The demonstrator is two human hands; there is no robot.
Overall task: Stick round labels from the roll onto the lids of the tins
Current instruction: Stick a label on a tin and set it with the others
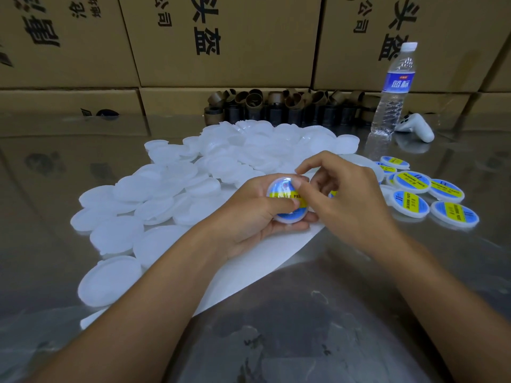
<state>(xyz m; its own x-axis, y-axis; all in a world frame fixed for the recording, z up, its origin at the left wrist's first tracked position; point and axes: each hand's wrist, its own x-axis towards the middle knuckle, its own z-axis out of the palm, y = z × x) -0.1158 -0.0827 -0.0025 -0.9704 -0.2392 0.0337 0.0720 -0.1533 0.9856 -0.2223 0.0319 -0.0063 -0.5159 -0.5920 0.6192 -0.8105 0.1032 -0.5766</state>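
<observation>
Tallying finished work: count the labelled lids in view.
8 labelled lids: one held in the left hand; seven clustered at right. More may hide behind the right hand.

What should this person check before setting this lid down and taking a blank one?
1. Lid gripped by the left hand: ok.
2. Label on the lid, right hand pinching the edge with its thumb on the label: ok.
3. Label smooth and centred: cannot tell, both thumbs cover it.
4. Labelled lids piled close by on the right: ok.
5. Blank lids left: ok, many.
6. Label roll at hand: cannot tell, none seen.
</observation>
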